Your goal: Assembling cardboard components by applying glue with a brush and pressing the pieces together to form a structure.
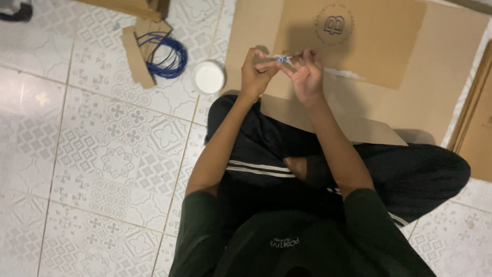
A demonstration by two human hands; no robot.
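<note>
While the person sits cross-legged on the patterned tile floor [102, 154], both hands are raised together in front of the knees, over a large flattened sheet of cardboard [410, 61]. The left hand [256, 74] is curled, its fingers [251, 57] pinched together on one end of a small thin white piece with a blue part [282, 59] at its middle. The right hand [307, 77] meets it from the other side, its fingers [302, 56] closed on the opposite end of the same piece, so the little object spans the gap between the two hands, held in the air above the cardboard. It is too small to name for certain; it may be a short length of wire or a small fitting.

Just to the left of the left hand, a round white lid or cup [209, 77] stands on the floor, at the edge of the cardboard. Farther left lies a coil of blue wire [166, 54], resting partly on a few narrow strips of cardboard [136, 61]. More brown board [479, 118] leans in at the right edge of the view, well apart from the hands.
</note>
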